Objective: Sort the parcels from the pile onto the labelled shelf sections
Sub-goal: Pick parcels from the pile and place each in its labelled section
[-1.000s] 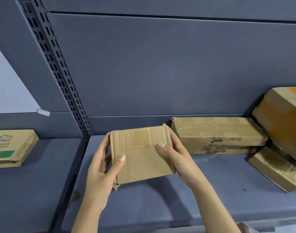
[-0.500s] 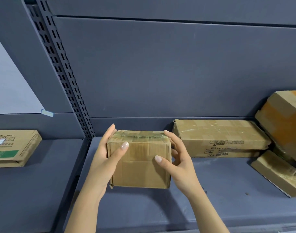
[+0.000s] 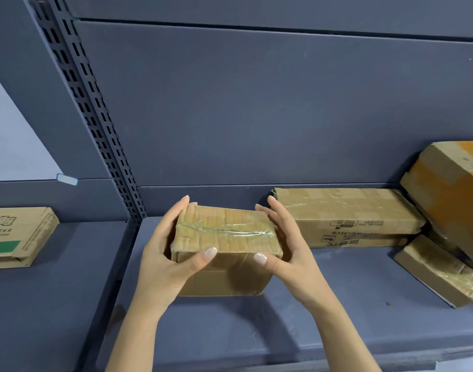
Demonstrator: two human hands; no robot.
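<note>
Parcel (image 3: 224, 237) held between two hands over the grey shelf

Cardboard, brown and taped along its top seam, the small parcel sits at the centre of the frame, low against the shelf (image 3: 337, 312). Whether its underside touches the shelf or hangs just above cannot be told; a shadow lies right under it. The left hand (image 3: 163, 261) wraps its left side, thumb on the near top edge, fingers reaching the far edge. The right hand (image 3: 289, 253) does the same on the right side, thumb on the near edge. Each grip is clamped on the parcel, and the parcel's side faces are hidden behind the palms.

At right of centre a long taped carton (image 3: 348, 210) lies against the back panel, its print upside down and too small to read. Further right, an orange-taped box (image 3: 450, 189) leans tilted and is cut off by the frame edge; a flat wrapped parcel (image 3: 439, 275) lies below it, partly underneath.

A slotted upright (image 3: 95, 124) runs from the upper left down to the shelf. Left of it, on the neighbouring shelf section (image 3: 55, 291), a flat printed box (image 3: 20, 232) is cut off at the left edge. A small white tag (image 3: 66, 179) above it is illegible.
</note>
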